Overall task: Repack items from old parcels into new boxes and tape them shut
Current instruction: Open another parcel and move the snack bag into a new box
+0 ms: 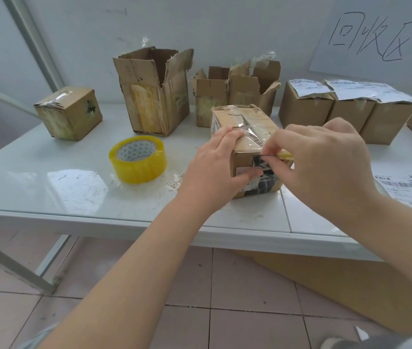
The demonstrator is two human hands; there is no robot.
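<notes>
— Table [49,192] first: what stands on that white top?

— Cardboard, mostly. At the back, left of middle, a tall torn carton [149,102] stands open, its flaps ragged. On the right, a row of three sealed boxes [345,114] carries printed shipping labels on the lids. Between the two, a pair of small opened boxes [237,94] stands side by side near the wall. Far left sits a taped cube box [69,114], well apart from the rest.

— And the parcel being worked on?

— The worn parcel [247,124] lies near the front edge, right of middle, in front of the opened pair. Clear tape crosses its top, and its near end face is printed dark.

— How does the person hold it?

— The left hand [215,170] grips the parcel's near left corner, fingers over the top and thumb across the near face. The right hand [325,159] is closed at the near top edge, its fingertips pinching a thin yellowish strip [284,154] that lies along that edge. Whether that strip is tape or a tool cannot be told.

— Anything smaller?

— A roll of yellow packing tape [138,159] lies flat just left of the left hand, not touching it. Loose label sheets [411,190] lie at the table's right edge.
</notes>
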